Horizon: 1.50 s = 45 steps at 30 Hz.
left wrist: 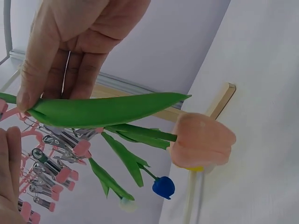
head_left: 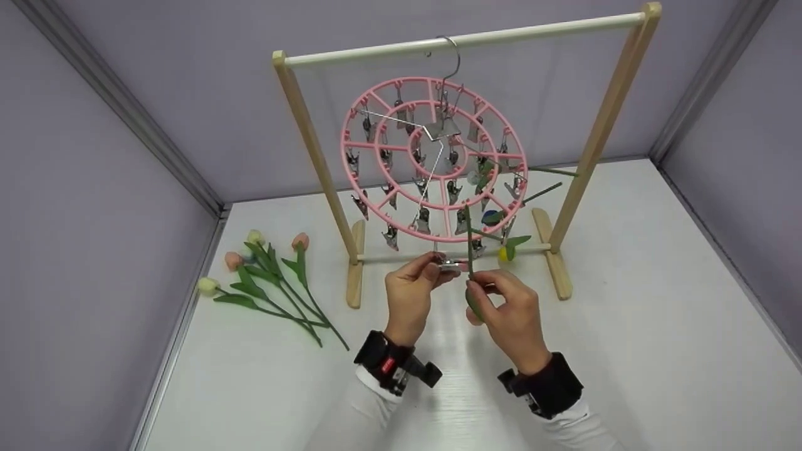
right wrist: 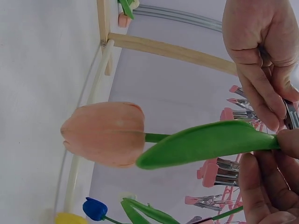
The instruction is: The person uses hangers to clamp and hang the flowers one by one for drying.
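Observation:
My left hand (head_left: 410,294) pinches a metal clip (head_left: 450,264) with pink ends, below the near rim of a round pink clip hanger (head_left: 432,237). In my right hand (head_left: 510,307), thumb and fingers pinch a peach tulip (right wrist: 105,134) by its green stem (head_left: 470,244). The bloom points downward, and the stem's end reaches up to the hanger rim beside the clip. A long green leaf (left wrist: 112,109) spreads from where the right fingers hold the stem. Whether the clip touches the stem is not clear.
A wooden stand (head_left: 601,125) with a white rail (head_left: 532,32) carries the hanger by its hook. Blue (left wrist: 163,187), yellow (head_left: 503,254) and white (head_left: 474,178) tulips hang at its right side. Several peach and pale yellow tulips (head_left: 276,282) lie on the white table at left.

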### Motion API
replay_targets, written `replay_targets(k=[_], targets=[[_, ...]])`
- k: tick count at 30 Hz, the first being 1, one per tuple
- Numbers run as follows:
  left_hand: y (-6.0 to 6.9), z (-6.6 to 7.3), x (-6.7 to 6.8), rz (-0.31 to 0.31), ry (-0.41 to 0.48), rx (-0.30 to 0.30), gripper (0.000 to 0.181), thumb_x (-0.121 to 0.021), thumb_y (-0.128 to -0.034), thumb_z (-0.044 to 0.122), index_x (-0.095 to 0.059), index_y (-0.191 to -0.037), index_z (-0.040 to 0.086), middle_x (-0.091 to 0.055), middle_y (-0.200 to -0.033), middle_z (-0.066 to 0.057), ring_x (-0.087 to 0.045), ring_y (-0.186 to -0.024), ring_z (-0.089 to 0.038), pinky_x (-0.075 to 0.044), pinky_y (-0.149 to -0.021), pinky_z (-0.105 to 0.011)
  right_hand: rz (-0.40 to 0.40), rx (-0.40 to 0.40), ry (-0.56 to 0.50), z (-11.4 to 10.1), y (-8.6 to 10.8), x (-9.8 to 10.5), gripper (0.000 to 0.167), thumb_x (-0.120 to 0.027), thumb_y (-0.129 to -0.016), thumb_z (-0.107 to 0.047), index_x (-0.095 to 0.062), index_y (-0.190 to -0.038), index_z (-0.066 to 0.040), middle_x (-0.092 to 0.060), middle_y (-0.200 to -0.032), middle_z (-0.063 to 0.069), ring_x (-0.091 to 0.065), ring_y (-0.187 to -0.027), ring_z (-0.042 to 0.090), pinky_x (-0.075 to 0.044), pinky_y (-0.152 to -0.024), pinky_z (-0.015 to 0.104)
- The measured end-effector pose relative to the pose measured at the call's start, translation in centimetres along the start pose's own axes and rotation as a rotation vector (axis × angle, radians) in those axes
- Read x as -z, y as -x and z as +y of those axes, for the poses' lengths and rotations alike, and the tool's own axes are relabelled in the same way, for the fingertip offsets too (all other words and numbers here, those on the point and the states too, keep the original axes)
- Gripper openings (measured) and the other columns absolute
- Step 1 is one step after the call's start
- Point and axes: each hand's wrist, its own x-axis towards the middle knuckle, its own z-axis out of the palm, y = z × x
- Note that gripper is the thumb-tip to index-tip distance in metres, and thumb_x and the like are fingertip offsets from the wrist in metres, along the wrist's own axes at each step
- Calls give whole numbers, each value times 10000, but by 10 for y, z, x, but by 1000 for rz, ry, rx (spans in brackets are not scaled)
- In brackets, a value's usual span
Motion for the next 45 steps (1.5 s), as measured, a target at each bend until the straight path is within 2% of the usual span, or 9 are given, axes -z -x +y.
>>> replay_targets(k=[8,15,21,29,32,35,39,45], targets=[[1,1,0,10,11,-17,351,-627,-945,137,-657,-1099,-176,-712,-968,-216,-728,-865,-261,-569,-802,-452,17,6,-16,-3,-4,-1,121,-738,-883,-9,-732,-1000,-39,-703,-941,44,-673,-819,172,-519,-758,168],[1,1,-1,-6,13,-33,408,-648,-914,174,-648,-1087,-195,-667,-997,-316,-724,-887,-248,-566,-811,-458,7,4,-13,-5,-9,-1,143,-753,-871,-20,-752,-1014,-29,-723,-944,44,-692,-822,166,-535,-753,179],[0,2,-1,-4,-21,-17,487,-652,-889,250,-649,-1090,-194,-683,-998,-262,-723,-889,-236,-568,-813,-449,-7,6,-6,-7,-11,0,142,-751,-876,-33,-756,-1017,-43,-719,-953,33,-687,-834,154,-530,-757,176],[-1,3,1,-20,-36,-11,488,-641,-900,215,-620,-1104,-228,-649,-1033,-340,-722,-883,-213,-569,-812,-438,1,58,36,-5,-13,0,136,-759,-868,-35,-756,-1000,-65,-714,-934,4,-687,-808,136,-537,-722,194],[-2,4,2,-56,-33,12,438,-650,-919,190,-632,-1120,-199,-669,-1038,-292,-721,-900,-231,-564,-824,-439,-7,49,54,-3,-14,0,137,-765,-862,-33,-753,-998,-51,-717,-933,16,-692,-803,140,-533,-727,176],[-3,4,4,-89,-15,65,366,-654,-949,149,-642,-1146,-158,-683,-1049,-261,-719,-920,-267,-560,-837,-439,-30,17,61,-1,-14,2,140,-776,-855,-42,-749,-992,-36,-716,-925,26,-689,-794,133,-528,-725,162],[-4,2,6,-99,-14,133,354,-638,-980,153,-634,-1209,-116,-701,-1052,-215,-715,-935,-291,-560,-842,-427,-75,-37,55,2,-11,2,163,-785,-852,-59,-743,-1006,-27,-710,-920,31,-679,-791,123,-551,-709,213],[-10,-1,5,-105,-76,150,392,-604,-1006,230,-625,-1279,-51,-723,-997,-170,-713,-923,-274,-567,-828,-411,-101,-88,84,9,-4,1,207,-798,-842,-73,-740,-1032,-15,-702,-911,45,-667,-793,118,-576,-703,296]])
